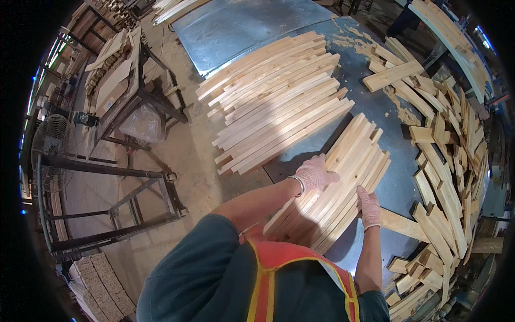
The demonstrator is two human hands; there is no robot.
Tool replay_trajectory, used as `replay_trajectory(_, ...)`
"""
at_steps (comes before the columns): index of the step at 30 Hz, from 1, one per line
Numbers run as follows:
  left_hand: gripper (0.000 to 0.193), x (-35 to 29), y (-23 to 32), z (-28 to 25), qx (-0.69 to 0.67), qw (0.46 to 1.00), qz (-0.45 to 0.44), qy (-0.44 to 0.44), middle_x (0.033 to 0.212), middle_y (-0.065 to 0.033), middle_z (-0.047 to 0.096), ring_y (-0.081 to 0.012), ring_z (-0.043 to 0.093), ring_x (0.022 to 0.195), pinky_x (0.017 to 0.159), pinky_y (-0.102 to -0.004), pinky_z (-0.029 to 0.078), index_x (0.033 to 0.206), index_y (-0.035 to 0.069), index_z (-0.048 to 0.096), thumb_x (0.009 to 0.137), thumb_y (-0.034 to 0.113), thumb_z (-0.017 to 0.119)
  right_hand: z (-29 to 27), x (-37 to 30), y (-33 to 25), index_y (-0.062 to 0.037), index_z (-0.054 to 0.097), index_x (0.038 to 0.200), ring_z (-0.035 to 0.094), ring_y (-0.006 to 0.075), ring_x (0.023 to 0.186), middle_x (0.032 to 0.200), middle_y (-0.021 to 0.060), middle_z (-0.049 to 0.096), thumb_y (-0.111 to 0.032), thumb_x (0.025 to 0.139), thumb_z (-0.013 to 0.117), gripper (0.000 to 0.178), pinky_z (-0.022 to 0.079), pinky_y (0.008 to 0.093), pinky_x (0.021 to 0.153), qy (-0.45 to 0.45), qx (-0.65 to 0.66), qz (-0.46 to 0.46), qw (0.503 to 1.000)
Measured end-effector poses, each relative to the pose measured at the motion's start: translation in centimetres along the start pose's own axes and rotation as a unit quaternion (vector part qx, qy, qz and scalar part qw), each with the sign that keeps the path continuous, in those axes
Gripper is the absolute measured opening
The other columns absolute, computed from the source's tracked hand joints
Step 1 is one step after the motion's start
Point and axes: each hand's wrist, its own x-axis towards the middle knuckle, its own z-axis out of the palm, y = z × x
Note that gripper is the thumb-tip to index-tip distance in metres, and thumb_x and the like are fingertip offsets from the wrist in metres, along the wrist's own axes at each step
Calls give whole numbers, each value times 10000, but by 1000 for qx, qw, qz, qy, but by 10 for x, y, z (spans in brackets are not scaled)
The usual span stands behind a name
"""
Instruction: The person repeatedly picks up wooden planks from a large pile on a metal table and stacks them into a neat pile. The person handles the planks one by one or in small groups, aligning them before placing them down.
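Observation:
My left hand (315, 173), in a pinkish knit glove, grips the left side of a bundle of wooden strips (346, 174), its thumb lying across the top. On the opposite side, my right hand (369, 206) in a matching glove presses against the outer strip, fingers partly hidden below. The strips lie side by side in front of me, their far ends uneven and their near ends close to my red apron (300, 252). Just beyond my left hand, a wide row of similar pale strips (279, 96) rests on the metal table (241, 27).
A jumbled heap of wood pieces (445, 161) covers the table's right side, with sawdust (399, 104) beside it. Across the floor at left stand a workbench (134, 91) stacked with wood, an empty metal frame (107, 206) and a fan (52, 137). Bundled strips (102, 284) sit lower left.

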Motion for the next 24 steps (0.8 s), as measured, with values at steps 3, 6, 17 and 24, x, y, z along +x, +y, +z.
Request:
replay_trajectory(3,1089,-13,17,-11,-34,999,27,16,1592,-260,445,-404,514,1417,1165,-434,447,1602,-42,332,805,544,788,-15,-11,-22,6,626,1373,658,206,992,1153,102,704,-426,909,828,665,543,358,888,-2,49,33,998)
replay_trajectory(6,1055,-36,47,-29,-45,989,119,78,1555,-269,466,-417,520,1396,1168,-447,442,1581,-40,360,786,513,779,-22,-36,-56,16,628,1375,612,178,1115,1234,83,679,-391,954,782,606,494,340,1000,27,124,-96,987)
replay_trajectory(17,969,-100,77,-118,-106,797,510,304,1625,-244,394,-438,440,1451,1215,-505,372,1608,15,332,830,370,787,-58,-163,-174,-62,513,1485,558,298,1322,1418,157,614,-387,987,700,624,422,414,1147,190,27,-432,882)
replay_trajectory(24,627,-3,-123,-110,339,766,478,264,1505,-204,550,-335,539,1397,1185,-448,404,1498,28,483,915,205,630,95,-146,-39,-35,558,1445,634,433,1227,1335,251,663,-345,955,641,586,517,471,1075,-36,-416,-166,893)
